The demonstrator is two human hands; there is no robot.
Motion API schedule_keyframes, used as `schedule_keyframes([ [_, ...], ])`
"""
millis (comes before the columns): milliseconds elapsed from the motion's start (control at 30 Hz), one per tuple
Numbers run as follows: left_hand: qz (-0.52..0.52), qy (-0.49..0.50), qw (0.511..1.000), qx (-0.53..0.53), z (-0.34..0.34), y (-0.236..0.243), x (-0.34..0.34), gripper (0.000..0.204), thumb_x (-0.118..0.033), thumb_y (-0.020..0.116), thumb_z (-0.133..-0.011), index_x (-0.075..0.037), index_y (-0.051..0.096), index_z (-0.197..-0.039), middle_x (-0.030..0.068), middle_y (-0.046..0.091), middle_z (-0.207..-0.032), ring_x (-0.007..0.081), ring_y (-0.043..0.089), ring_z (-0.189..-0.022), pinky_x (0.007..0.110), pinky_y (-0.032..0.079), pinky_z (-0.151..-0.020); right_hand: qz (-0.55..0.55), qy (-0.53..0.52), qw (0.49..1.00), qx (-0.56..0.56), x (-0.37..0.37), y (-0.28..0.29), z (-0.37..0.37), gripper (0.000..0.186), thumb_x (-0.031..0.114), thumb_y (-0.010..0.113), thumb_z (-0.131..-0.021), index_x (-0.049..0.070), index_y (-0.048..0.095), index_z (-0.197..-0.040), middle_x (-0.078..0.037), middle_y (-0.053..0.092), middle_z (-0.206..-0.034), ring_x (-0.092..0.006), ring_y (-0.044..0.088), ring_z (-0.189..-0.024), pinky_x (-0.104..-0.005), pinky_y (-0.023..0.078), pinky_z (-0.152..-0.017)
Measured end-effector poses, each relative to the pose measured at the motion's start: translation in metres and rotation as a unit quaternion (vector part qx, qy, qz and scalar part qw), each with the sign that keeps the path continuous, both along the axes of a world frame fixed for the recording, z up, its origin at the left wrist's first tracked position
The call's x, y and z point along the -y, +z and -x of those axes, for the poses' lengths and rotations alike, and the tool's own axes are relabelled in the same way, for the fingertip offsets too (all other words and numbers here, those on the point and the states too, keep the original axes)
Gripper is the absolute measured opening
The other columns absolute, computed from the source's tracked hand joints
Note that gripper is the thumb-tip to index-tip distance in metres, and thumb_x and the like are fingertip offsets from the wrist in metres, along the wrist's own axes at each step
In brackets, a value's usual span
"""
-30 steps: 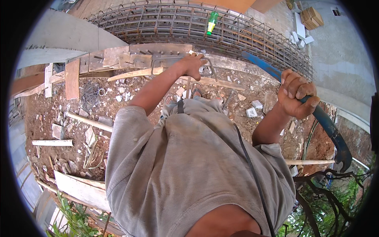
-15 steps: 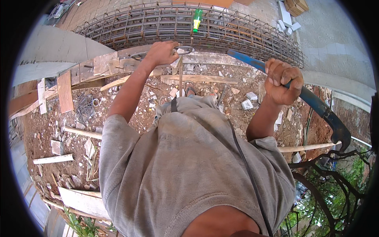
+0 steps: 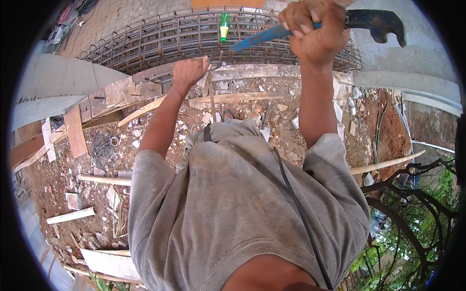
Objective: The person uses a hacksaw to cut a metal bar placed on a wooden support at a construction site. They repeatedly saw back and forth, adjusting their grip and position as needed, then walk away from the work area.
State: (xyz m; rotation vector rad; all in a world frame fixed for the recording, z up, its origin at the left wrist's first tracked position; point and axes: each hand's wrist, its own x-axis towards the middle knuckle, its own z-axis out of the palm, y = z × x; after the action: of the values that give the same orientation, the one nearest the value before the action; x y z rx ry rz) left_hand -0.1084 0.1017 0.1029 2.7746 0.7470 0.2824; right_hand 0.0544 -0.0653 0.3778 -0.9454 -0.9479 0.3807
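A person is standing on an outdoor building site, seen from above. At far left, a grey concrete wall point(image 3: 77, 75) is jutting in, with wooden boards point(image 3: 116, 92) lining its near side. Below them, brown dirt ground point(image 3: 58, 179) is spreading, strewn with rubble, timber and a tangle of wire point(image 3: 103, 149). Across the top, a rusty steel bar cage point(image 3: 160, 41) is stretching sideways, a green bottle point(image 3: 224, 26) lying on it. To the right, grey concrete paving point(image 3: 398, 63) is filling the upper corner, and dark branches point(image 3: 403, 218) are reaching in below.

Left of centre, the left hand point(image 3: 189, 72) is curling its fingers closed around a thin, dark bent rod point(image 3: 216, 68), mostly hidden by the fist, at the cage's near side. Right of centre, the right hand point(image 3: 320, 41) is gripping a thick blue bar point(image 3: 264, 37) with fingers wrapped tightly about its middle. The bar is showing scuffed blue paint at its left end and darkening toward a notched, hooked end at right.

The left fist is hovering near a low concrete edge point(image 3: 267, 72) dividing dirt from cage. The bar's left tip is ending near the bottle, and its hook is pointing out over the paving. Between the concrete edge and the person's sandaled feet point(image 3: 226, 112), a wooden plank point(image 3: 238, 97) is lying crosswise.
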Motion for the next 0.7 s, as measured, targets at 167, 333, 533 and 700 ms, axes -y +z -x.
schedule_keyframes([
  [167, -0.015, 0.013, 1.000, 0.019, 0.003, -0.006, 0.005, 0.058, -0.046, 0.044, -0.101, -0.007, 0.073, -0.069, 0.0189, 0.067, -0.064, 0.0387, 0.066, -0.056, 0.048, 0.055, -0.056, 0.019, 0.005, 1.000, -0.017, -0.028, -0.020, 0.003, 0.055, 0.051, 0.053, -0.102, 0.018, 0.034, -0.063, 0.003, 0.031, -0.047, -0.0100, 0.032, -0.040, -0.0275, 0.026, -0.042],
  [333, 0.017, 0.030, 0.999, -0.022, 0.004, 0.003, 0.008, 0.059, -0.048, 0.039, -0.101, -0.009, 0.075, -0.073, 0.0182, 0.070, -0.071, 0.0390, 0.069, -0.064, 0.049, 0.057, -0.063, -0.068, 0.091, 0.993, -0.001, -0.029, -0.010, -0.002, 0.053, 0.049, 0.055, -0.101, 0.017, 0.035, -0.064, 0.003, 0.032, -0.049, -0.0096, 0.030, -0.039, -0.0272, 0.026, -0.042],
  [533, 0.036, 0.041, 0.998, -0.043, 0.002, 0.010, 0.009, 0.061, -0.048, 0.036, -0.101, -0.010, 0.076, -0.075, 0.0177, 0.071, -0.074, 0.0387, 0.071, -0.069, 0.049, 0.058, -0.068, -0.012, 0.045, 0.999, -0.012, -0.047, -0.006, 0.007, 0.050, 0.046, 0.058, -0.101, 0.017, 0.037, -0.068, 0.005, 0.031, -0.051, -0.0081, 0.031, -0.040, -0.0262, 0.026, -0.041],
  [700, 0.005, 0.031, 0.999, 0.027, 0.000, 0.007, 0.005, 0.061, -0.047, 0.041, -0.101, -0.007, 0.072, -0.068, 0.0189, 0.067, -0.064, 0.0392, 0.067, -0.059, 0.049, 0.056, -0.058, 0.065, 0.023, 0.998, 0.002, -0.062, -0.010, 0.013, 0.049, 0.049, 0.062, -0.099, 0.016, 0.040, -0.069, 0.005, 0.035, -0.051, -0.0088, 0.034, -0.039, -0.0269, 0.027, -0.040],
])
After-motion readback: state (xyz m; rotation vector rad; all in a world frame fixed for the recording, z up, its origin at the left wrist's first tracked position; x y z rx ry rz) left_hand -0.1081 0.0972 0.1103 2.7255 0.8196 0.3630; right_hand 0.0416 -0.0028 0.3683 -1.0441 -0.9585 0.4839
